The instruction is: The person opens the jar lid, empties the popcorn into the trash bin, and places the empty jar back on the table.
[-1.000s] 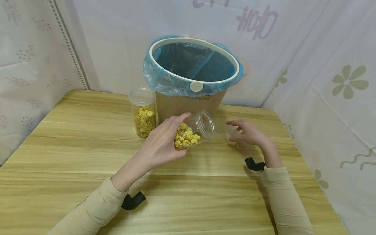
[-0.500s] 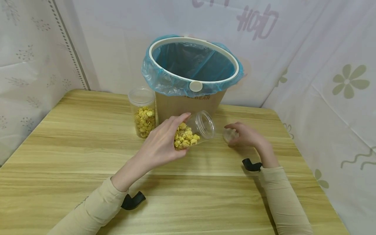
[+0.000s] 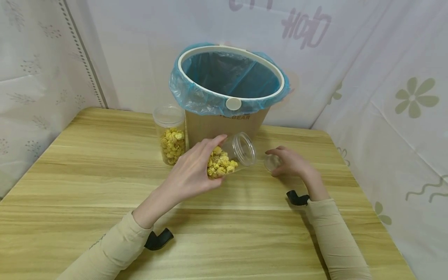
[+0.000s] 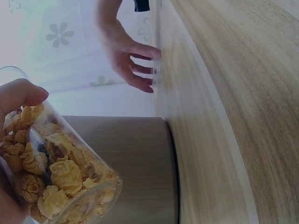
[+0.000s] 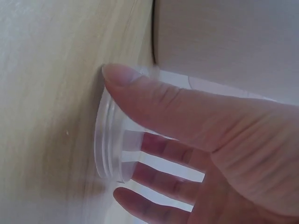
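Note:
My left hand [image 3: 190,171] grips a clear plastic jar [image 3: 241,149] partly filled with yellow popcorn [image 3: 221,161]. The jar is tipped nearly on its side, its uncovered mouth facing right. In the left wrist view the popcorn [image 4: 65,175] shows through the jar wall, under the thumb. To the right, my right hand [image 3: 292,161] has thumb and fingers curved around a clear round lid [image 3: 272,162] down at the tabletop. The right wrist view shows the thumb at one side of the lid's threaded rim [image 5: 105,140] and fingers around the other.
A second popcorn jar [image 3: 171,144], lidded and upright, stands left of a beige trash bin [image 3: 224,124] lined with a blue bag [image 3: 196,99]. Black bent pieces [image 3: 159,239] show by both wrists. Printed curtains hang behind the wooden table [image 3: 224,241].
My right hand has shifted slightly left with the lid. The left hand and the tilted jar have held still.

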`<state>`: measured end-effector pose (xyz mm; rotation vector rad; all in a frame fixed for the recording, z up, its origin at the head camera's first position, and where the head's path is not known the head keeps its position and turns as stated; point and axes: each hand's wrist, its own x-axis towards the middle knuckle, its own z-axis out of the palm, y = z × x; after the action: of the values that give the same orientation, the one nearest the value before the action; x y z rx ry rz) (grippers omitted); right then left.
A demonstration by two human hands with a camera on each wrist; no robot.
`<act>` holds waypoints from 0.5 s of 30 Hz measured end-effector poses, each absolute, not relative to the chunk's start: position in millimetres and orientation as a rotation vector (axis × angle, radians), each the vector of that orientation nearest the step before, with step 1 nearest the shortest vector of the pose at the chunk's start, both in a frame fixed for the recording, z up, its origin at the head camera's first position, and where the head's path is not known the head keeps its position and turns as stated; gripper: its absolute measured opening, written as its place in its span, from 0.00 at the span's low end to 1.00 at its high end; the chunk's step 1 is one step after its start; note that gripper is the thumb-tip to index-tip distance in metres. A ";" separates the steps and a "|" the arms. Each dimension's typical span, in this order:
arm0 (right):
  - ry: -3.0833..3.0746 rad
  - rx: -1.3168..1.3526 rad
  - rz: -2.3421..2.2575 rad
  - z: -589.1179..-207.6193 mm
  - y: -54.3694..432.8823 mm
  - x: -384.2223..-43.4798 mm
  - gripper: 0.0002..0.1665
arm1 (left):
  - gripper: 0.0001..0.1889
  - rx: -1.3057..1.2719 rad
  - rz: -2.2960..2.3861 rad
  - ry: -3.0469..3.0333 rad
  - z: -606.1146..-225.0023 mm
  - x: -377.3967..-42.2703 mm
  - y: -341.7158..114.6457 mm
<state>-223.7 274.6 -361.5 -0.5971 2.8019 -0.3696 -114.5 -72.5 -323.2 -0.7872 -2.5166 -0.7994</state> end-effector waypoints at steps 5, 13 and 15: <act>2.815 -0.571 -0.440 -358.2 277.3 -220.4 0.48 | 0.55 -0.787 -0.800 -2.510 -321.7 -114.1 -73.1; 2.875 -0.572 -0.614 -349.0 278.7 -218.8 0.43 | 0.55 -0.789 -0.807 -2.489 -320.3 -113.5 -75.3; 2.912 -0.597 -0.662 -345.7 278.6 -219.4 0.41 | 0.55 -0.789 -0.809 -2.479 -319.8 -114.0 -75.7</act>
<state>-219.4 278.6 -345.7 -0.5975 2.9124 -0.6617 -114.0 -75.7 -319.8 -0.7893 -2.4794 -0.8088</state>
